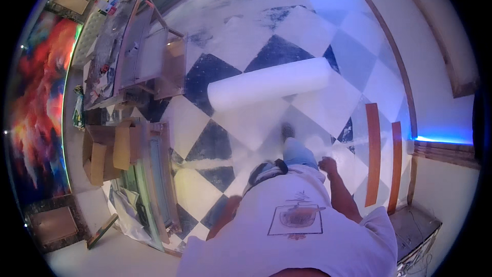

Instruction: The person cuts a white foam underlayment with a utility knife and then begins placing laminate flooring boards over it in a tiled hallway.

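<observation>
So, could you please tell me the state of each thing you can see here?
White roll: lying on the checkered floor, partly unrolled.
Cardboard box: open, flaps out.
Right hand: empty, loosely closed, at the person's side.
Two orange strips: lying flat, side by side.

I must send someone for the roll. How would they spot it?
On the black-and-white checkered floor, ahead of the person's foot, lies the roll. It is a long white cylinder on its side, unlike the two flat orange strips to the right.

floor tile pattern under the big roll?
Black-and-white diamond checkerboard floor; the roll itself is plain white. Head view shows it.
</observation>
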